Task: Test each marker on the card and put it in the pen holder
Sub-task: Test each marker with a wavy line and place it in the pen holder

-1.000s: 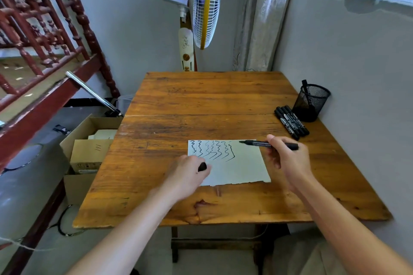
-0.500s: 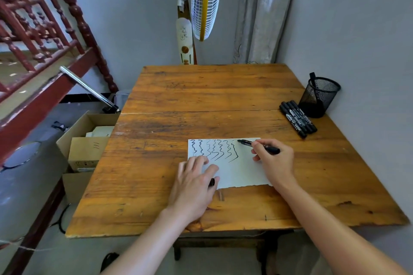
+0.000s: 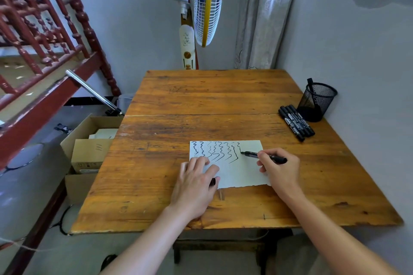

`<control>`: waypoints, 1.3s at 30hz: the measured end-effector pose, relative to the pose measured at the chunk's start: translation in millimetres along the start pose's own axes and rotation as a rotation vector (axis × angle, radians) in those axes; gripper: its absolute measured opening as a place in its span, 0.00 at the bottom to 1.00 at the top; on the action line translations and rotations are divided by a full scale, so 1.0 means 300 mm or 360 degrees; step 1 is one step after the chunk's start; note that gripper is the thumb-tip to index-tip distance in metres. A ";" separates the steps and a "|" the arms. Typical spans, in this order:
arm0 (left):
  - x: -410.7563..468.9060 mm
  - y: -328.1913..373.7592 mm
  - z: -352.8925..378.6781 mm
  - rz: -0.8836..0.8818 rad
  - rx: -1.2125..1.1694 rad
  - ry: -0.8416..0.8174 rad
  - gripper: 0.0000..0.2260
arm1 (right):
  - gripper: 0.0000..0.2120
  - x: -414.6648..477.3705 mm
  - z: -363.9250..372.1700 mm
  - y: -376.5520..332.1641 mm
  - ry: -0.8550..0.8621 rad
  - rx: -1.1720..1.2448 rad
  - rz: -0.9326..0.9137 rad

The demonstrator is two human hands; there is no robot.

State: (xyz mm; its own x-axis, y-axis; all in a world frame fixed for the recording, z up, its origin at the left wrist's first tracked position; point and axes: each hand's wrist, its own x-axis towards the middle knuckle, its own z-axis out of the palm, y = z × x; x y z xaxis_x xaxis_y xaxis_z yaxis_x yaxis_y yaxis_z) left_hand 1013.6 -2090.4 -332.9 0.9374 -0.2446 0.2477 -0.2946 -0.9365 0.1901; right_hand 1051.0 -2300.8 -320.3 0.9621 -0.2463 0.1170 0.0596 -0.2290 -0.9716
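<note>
Nearest the viewer, two bare forearms reach over the near edge of the wooden desk (image 3: 156, 185). The left hand (image 3: 194, 187) lies flat, fingers spread, pressing the near left corner of the card (image 3: 241, 174); a black marker cap (image 3: 213, 181) shows beneath its thumb side. The right hand (image 3: 279, 169) pinches an uncapped black marker (image 3: 263, 156) between thumb and fingers, the barrel lying nearly level and pointing left. The marker tip touches the card at the end of the rightmost wavy line. A row of black wavy lines (image 3: 214, 149) runs along the far edge of the card, left to right. The near edge of the card is ragged. Farther right, four capped black markers (image 3: 296, 123) lie side by side on the desk, just beside the black mesh pen holder (image 3: 317, 101), which stands at the right edge against the wall and contains one marker. Beyond the far edge stands a pedestal fan (image 3: 205, 2).
</note>
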 end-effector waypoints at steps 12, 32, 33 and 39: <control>-0.001 0.003 0.005 0.0003 -0.0014 0.0058 0.10 | 0.05 -0.075 -0.010 -0.013 -0.0133 0.0016 -0.0022; -0.060 0.105 -0.157 -0.0217 -0.0684 0.0297 0.20 | 0.11 -0.278 -0.106 -0.240 -0.0350 0.0520 0.0039; -0.065 0.106 -0.158 -0.0213 -0.0689 0.0302 0.21 | 0.11 -0.283 -0.104 -0.241 -0.0367 0.0525 0.0035; -0.090 0.130 -0.177 -0.0134 -0.0593 0.0152 0.12 | 0.08 -0.297 -0.102 -0.250 -0.0635 0.0375 -0.0051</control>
State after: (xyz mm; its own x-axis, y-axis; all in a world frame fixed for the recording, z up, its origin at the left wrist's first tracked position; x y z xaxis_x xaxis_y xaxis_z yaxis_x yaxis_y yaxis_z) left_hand 967.1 -2106.9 -281.7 0.9449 -0.1300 0.3005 -0.2811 -0.7926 0.5410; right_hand 952.6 -2290.5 -251.7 0.9832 0.1498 0.1042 0.1052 0.0012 -0.9944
